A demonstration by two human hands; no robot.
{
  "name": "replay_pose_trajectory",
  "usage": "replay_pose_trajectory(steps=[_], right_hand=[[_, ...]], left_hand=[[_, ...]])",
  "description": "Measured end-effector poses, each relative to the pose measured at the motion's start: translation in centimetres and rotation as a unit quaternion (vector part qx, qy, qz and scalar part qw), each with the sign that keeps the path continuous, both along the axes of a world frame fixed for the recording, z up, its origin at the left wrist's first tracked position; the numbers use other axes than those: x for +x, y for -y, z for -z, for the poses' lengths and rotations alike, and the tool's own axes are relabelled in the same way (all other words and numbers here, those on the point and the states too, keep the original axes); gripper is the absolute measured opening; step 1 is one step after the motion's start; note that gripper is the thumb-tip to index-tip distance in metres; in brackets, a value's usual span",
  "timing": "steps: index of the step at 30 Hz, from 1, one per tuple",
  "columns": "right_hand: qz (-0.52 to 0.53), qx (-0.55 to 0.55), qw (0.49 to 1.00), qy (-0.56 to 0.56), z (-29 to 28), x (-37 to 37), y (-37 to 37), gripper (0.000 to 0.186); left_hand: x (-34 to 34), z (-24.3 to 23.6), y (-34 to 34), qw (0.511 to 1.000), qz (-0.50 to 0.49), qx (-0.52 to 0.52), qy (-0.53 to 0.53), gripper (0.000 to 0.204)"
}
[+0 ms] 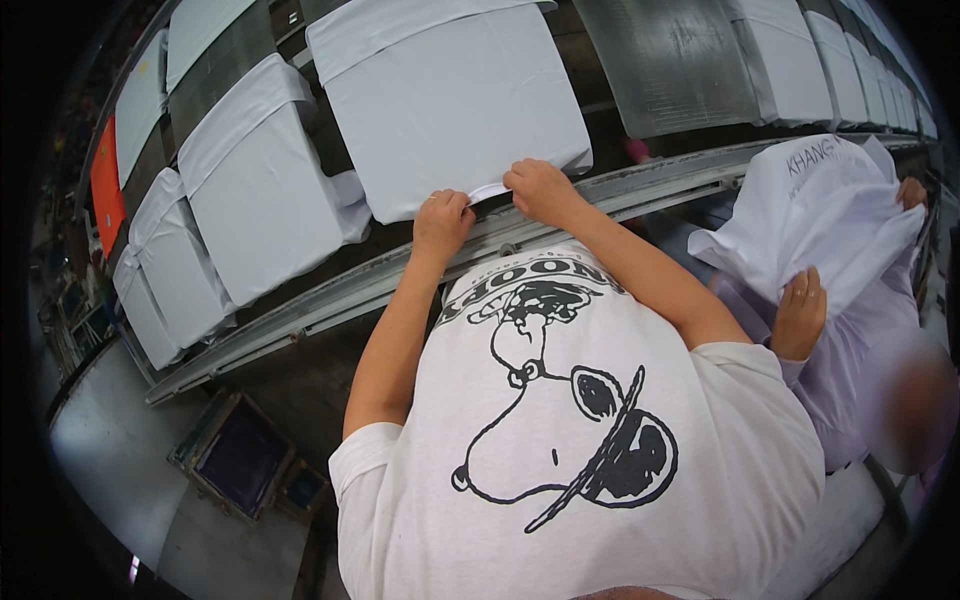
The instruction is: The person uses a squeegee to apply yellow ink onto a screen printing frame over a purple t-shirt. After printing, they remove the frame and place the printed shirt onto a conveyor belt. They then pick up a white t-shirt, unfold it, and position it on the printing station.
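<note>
A white garment (455,110) is stretched flat over a board in front of me, its far part folded back in a band. At its near edge, my left hand (443,222) pinches the cloth with closed fingers. A short way to the right, my right hand (545,192) grips the same edge, also closed. Between the two hands a small bunched strip of the hem shows. My fingertips are partly hidden by the cloth and by my own hands.
A metal rail (330,300) runs along the near side of the boards. More boards with white garments (262,190) line the left; a bare grey board (672,65) stands at right. A co-worker's hand (800,312) holds a printed white garment (815,215). Framed screens (240,455) lie lower left.
</note>
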State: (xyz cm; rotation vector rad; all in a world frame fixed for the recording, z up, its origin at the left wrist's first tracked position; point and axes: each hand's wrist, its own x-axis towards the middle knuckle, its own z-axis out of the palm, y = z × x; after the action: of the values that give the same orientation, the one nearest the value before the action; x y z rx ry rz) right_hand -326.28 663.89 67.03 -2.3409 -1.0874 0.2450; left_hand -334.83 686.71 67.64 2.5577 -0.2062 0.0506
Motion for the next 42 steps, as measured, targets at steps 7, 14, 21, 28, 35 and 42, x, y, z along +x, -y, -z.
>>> replay_pose_trajectory(steps=[7,14,21,28,35,42], right_hand=[[0.016,0.01,1.0,0.002,0.3,-0.2,0.0,0.012],[0.029,0.02,0.999,-0.008,-0.2,-0.3,-0.1,0.008],[0.023,0.006,0.999,-0.023,-0.7,-0.3,0.0,0.008],[0.036,-0.012,0.998,-0.043,-0.2,-1.4,0.1,0.009],[0.086,0.008,0.991,-0.104,-1.3,-1.5,0.2,0.011],[0.142,0.027,0.981,-0.128,-2.0,-2.3,1.5,0.011]], left_hand=[[0.8,-1.3,0.0,0.999,-0.007,-0.018,-0.033,0.011],[2.1,-2.1,-1.4,0.999,0.039,-0.002,-0.037,0.027],[6.2,-1.1,-1.8,0.994,0.082,0.057,0.033,0.055],[8.2,1.0,-2.1,0.981,0.113,0.156,0.0,0.068],[12.1,1.2,-4.4,0.958,0.213,0.191,-0.012,0.07],[20.8,1.5,-6.1,0.965,0.151,0.207,0.048,0.074]])
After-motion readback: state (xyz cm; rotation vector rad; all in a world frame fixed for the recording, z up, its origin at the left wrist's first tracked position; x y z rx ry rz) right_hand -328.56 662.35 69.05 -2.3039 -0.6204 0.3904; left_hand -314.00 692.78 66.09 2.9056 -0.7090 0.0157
